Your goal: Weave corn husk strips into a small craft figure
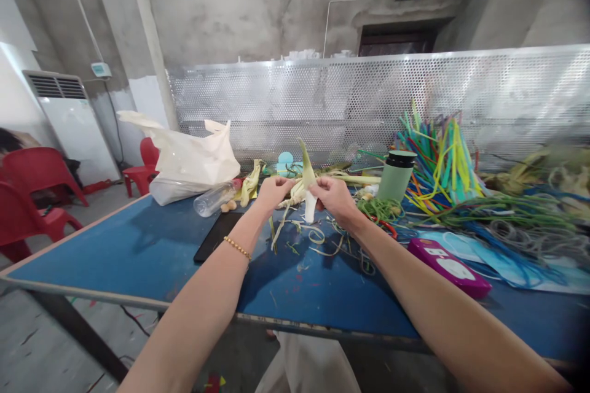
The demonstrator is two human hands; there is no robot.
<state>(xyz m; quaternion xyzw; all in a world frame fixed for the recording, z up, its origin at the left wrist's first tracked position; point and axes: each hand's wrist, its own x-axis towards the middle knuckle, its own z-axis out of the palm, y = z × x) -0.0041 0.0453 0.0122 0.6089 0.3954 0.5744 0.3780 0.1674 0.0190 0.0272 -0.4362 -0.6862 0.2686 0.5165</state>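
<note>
A pale green-and-white corn husk (pixel 306 163) stands upright above the table, with its pointed tip up. My right hand (pixel 335 198) pinches it at its right edge, about midway down. Just left of the husk, the fingers of my left hand (pixel 275 191) are closed in a pinch; what lies between them is too small to make out. Behind and between the hands lie more pale husk pieces (pixel 295 195). Thin curled husk strips (pixel 317 234) are scattered on the blue table (pixel 299 295) below.
A white plastic bag (pixel 196 156), a clear bottle (pixel 212 199) and a black tablet-like slab (pixel 216 236) lie on the left. To the right are a green flask (pixel 396 177), colourful strips (pixel 449 159), green cords (pixel 498 212) and a magenta box (pixel 449 267). A perforated metal panel (pixel 286 95) stands behind.
</note>
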